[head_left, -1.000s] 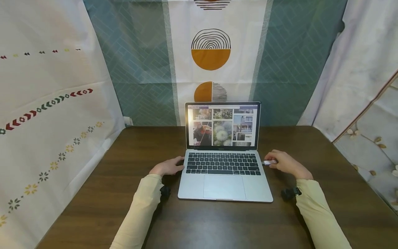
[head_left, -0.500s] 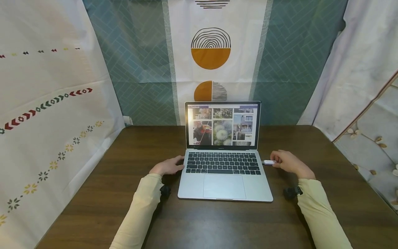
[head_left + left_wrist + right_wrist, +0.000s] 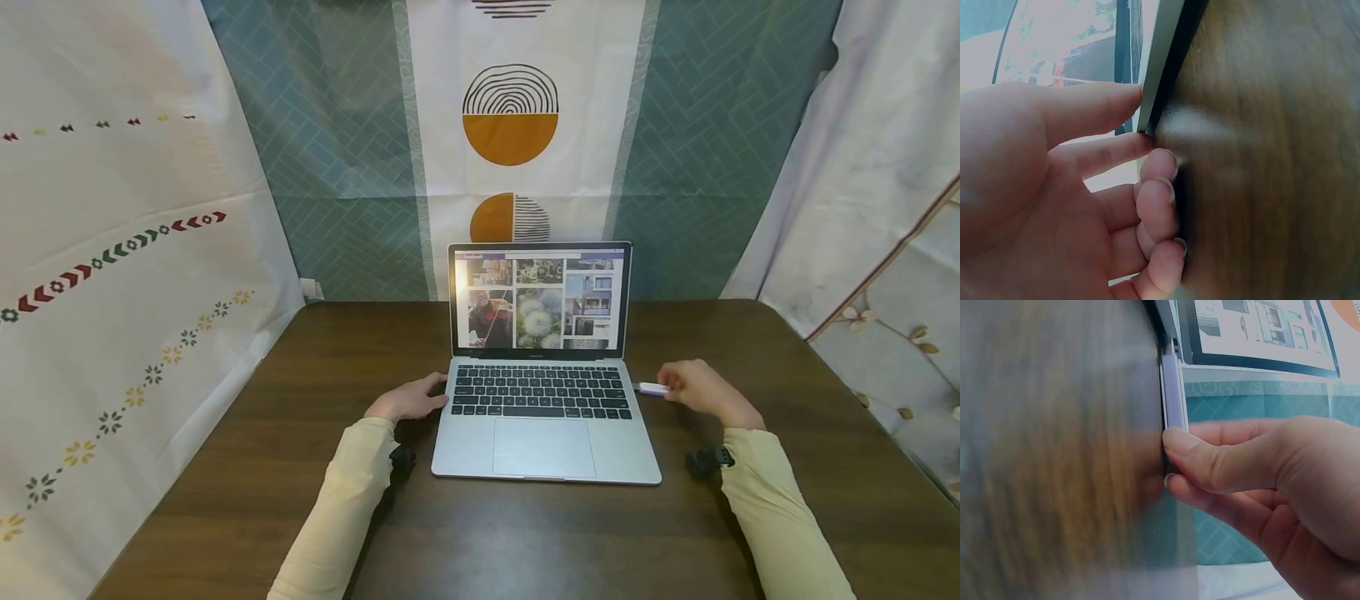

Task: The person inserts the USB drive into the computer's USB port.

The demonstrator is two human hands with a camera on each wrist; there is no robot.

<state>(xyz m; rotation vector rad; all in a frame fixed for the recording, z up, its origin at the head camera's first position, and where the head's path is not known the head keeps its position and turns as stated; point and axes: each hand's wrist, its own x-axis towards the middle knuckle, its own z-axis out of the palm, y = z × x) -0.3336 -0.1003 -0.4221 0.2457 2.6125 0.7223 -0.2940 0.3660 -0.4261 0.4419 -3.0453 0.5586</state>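
A silver laptop [image 3: 543,447] stands with its lid raised on the brown table. My left hand [image 3: 408,399] touches its left side; in the left wrist view the thumb [image 3: 1094,109] and forefinger reach the edge, and the other fingers curl near the tabletop. At the right side my right hand [image 3: 701,390] pinches the outer end of a white and lavender USB stick [image 3: 652,389] between thumb and fingers. In the right wrist view the USB stick [image 3: 1174,387] meets the laptop's side, a short connector showing between them. How deep the connector sits is hidden.
The brown wooden table [image 3: 525,542] carries the laptop and both forearms. Behind it hangs a green and white patterned cloth [image 3: 337,167], with white cloths at the left and right. A dark wrist camera [image 3: 705,462] sits near the right sleeve.
My right hand has shifted slightly outward along the USB stick, leaving more of the stick showing. The left hand still touches the laptop in the same place. The head view has shifted a little.
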